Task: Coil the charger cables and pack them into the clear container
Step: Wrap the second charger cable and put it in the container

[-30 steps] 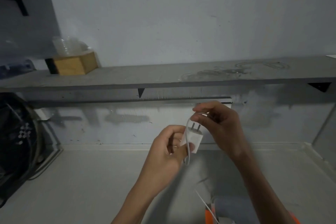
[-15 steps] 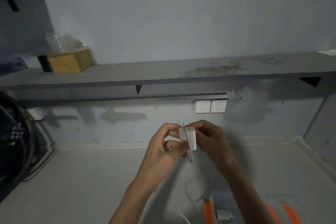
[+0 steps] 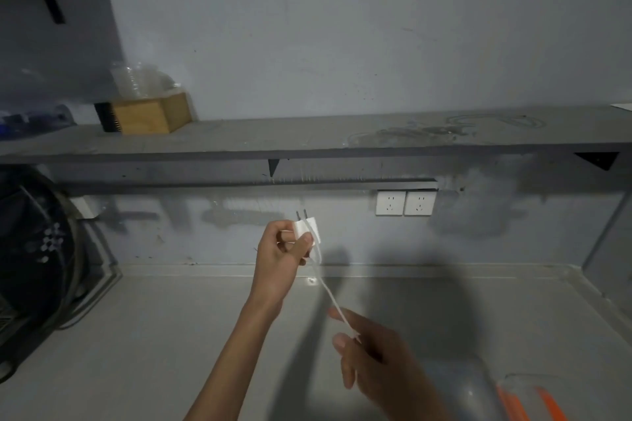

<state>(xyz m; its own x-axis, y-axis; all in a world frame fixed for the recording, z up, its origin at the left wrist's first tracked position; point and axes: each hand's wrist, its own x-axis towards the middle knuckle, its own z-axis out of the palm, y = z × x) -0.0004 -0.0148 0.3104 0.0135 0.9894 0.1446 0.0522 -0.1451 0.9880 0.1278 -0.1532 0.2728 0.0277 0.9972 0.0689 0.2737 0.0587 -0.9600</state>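
My left hand (image 3: 282,249) grips a white charger plug (image 3: 307,228), prongs pointing up, in front of the wall above the desk. A loop of its white cable (image 3: 330,297) wraps over the plug, then runs taut down and right to my right hand (image 3: 372,359), which pinches it between thumb and fingers. The clear container (image 3: 533,396), with orange clips, shows at the bottom right edge; its contents are hidden.
A grey desk (image 3: 154,335) lies below. Two white wall sockets (image 3: 405,203) sit under a grey shelf (image 3: 307,140) bearing a wooden box (image 3: 152,114) and clear plastic cups. A dark fan (image 3: 30,249) stands at the left.
My right hand left the plug and slid down and right along the cable, pulling it taut. My left hand stays on the plug. The view tilted up, the container dropped to the corner.
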